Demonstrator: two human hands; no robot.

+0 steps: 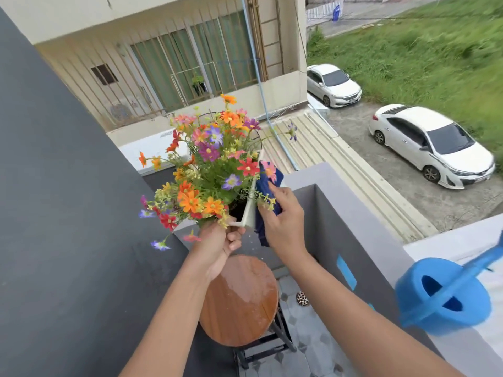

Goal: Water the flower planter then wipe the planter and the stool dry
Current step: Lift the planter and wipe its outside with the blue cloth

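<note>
The planter (pixel 251 205) is a pale, straight-walled container held in the air above the stool (pixel 239 300), tilted so its near corner points down. It holds dark soil and a dense bunch of flowers (pixel 206 164) in orange, red, pink, purple and yellow, with green stems spreading past the rim on all sides.

The left hand (pixel 217 246) grips the planter at its lower corner, fingers (pixel 235 236) curled shut on the edge. The right hand (pixel 283 216) presses a dark blue cloth (pixel 268 186) flat against the planter's right outer wall, fingers closed on the cloth; part of the cloth hangs below the hand.

The stool has a round brown wooden seat on dark legs and stands on the tiled balcony floor. Its seat is wet, with a film and drops of water showing.

A blue watering can (pixel 446 292) sits on top of the grey parapet (pixel 340 213) at the right, well apart from the planter. Its contents cannot be seen.
</note>
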